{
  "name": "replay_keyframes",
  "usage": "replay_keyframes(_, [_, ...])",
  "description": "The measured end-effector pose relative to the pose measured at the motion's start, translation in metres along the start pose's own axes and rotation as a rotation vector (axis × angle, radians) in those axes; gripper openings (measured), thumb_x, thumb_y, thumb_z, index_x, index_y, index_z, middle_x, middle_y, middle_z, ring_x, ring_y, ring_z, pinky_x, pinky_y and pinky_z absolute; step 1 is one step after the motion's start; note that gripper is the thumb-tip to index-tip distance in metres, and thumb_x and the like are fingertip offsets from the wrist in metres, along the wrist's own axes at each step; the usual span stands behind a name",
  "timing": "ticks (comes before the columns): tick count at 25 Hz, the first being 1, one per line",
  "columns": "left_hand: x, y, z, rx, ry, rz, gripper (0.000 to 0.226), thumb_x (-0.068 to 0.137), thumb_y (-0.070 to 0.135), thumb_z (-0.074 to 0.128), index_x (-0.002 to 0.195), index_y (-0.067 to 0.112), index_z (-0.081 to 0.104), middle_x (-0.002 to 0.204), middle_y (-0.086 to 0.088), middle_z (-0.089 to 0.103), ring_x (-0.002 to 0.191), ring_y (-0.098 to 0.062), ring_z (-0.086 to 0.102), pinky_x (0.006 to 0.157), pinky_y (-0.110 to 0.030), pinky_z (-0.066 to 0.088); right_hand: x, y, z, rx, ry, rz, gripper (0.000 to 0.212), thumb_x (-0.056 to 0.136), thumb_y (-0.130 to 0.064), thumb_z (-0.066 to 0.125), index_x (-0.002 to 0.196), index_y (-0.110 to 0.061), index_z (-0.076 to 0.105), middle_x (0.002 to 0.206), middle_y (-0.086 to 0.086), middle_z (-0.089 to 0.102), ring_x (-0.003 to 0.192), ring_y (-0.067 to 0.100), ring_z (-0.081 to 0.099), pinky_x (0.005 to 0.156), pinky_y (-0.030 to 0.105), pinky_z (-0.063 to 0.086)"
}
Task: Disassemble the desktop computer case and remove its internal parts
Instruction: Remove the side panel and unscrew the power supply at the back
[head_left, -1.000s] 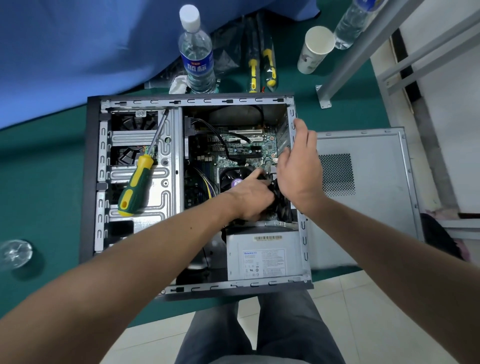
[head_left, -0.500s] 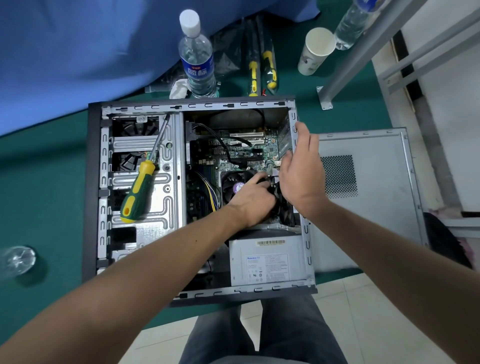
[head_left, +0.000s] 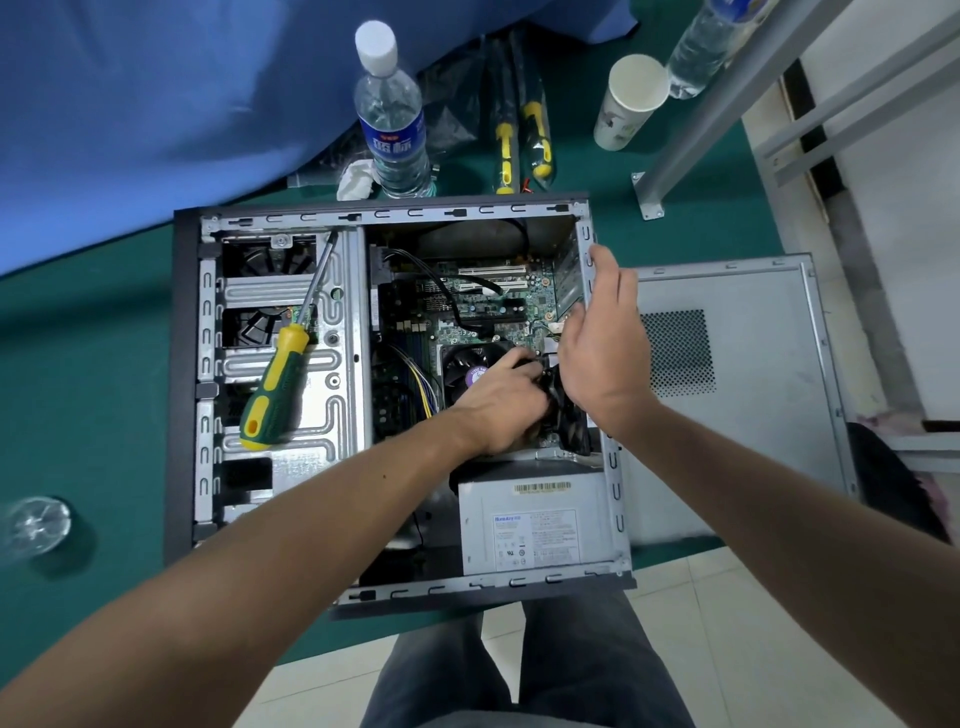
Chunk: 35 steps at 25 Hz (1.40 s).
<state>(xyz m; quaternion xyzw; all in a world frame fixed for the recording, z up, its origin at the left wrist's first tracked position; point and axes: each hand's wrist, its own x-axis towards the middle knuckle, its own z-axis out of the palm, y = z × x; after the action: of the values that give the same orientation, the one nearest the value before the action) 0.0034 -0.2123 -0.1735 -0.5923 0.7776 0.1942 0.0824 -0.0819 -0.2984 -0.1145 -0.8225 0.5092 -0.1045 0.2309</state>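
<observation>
The open computer case lies flat on the green table. Inside show the motherboard, the CPU cooler fan and the grey power supply. A black rear case fan stands on edge by the right wall. My left hand is inside the case with fingers curled round that fan's upper edge. My right hand sits over the right case wall, fingers fairly straight along the rim, thumb side down toward the fan; what it touches underneath is hidden.
A green-and-yellow screwdriver lies on the drive cage. The removed side panel lies right of the case. A water bottle, two packaged screwdrivers, a paper cup and a second bottle stand behind. An overturned glass sits far left.
Both hands stay at the rear fan. My right hand's fingers have slid slightly along the case wall; the view has drifted a little.
</observation>
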Motion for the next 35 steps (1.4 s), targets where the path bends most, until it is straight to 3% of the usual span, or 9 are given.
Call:
replay_keyframes(13, [-0.005,0.001,0.001,-0.014,0.064,0.000,0.017,0.079,0.027,0.060,0.078,0.016,0.073,0.085,0.001,0.070,0.110,-0.021,0.047,0.109,-0.029,0.012,0.000,0.000,0.001,-0.022,0.010,-0.004,0.055,0.095,-0.009,0.047,0.147,-0.017,0.029,0.129,0.009,0.041,0.094,0.035,0.059,0.081,0.050,0.053])
replay_keyframes(19, [-0.002,0.003,-0.001,-0.062,0.008,-0.009,0.017,0.080,0.031,0.059,0.078,0.021,0.072,0.086,0.004,0.069,0.111,-0.018,0.049,0.108,-0.029,0.017,0.000,0.000,0.001,-0.029,0.004,0.003,0.056,0.095,-0.010,0.046,0.147,-0.019,0.027,0.129,0.008,0.040,0.093,0.035,0.059,0.081,0.051,0.052])
replay_keyframes(25, [-0.001,0.007,-0.007,-0.023,-0.016,-0.097,0.016,0.085,0.013,0.059,0.086,0.017,0.075,0.097,-0.003,0.072,0.125,-0.023,0.047,0.119,-0.032,0.006,0.001,-0.001,0.000,-0.023,0.002,0.001,0.056,0.094,-0.010,0.046,0.147,-0.017,0.028,0.129,0.009,0.040,0.098,0.036,0.058,0.084,0.051,0.051])
replay_keyframes(30, [-0.003,0.011,-0.006,-0.008,-0.017,-0.113,0.019,0.087,0.016,0.055,0.085,0.019,0.074,0.089,0.001,0.072,0.119,-0.023,0.048,0.119,-0.034,0.003,0.000,-0.001,0.000,-0.020,-0.006,0.005,0.056,0.095,-0.010,0.046,0.147,-0.017,0.028,0.132,0.009,0.040,0.101,0.035,0.057,0.084,0.050,0.051])
replay_keyframes(35, [-0.003,0.006,-0.006,-0.014,-0.037,-0.066,0.015,0.075,0.023,0.061,0.082,0.018,0.073,0.085,0.002,0.069,0.111,-0.019,0.048,0.115,-0.029,0.005,0.000,-0.001,0.000,-0.013,0.005,0.001,0.056,0.094,-0.010,0.047,0.147,-0.017,0.028,0.127,0.008,0.041,0.096,0.033,0.058,0.078,0.048,0.053])
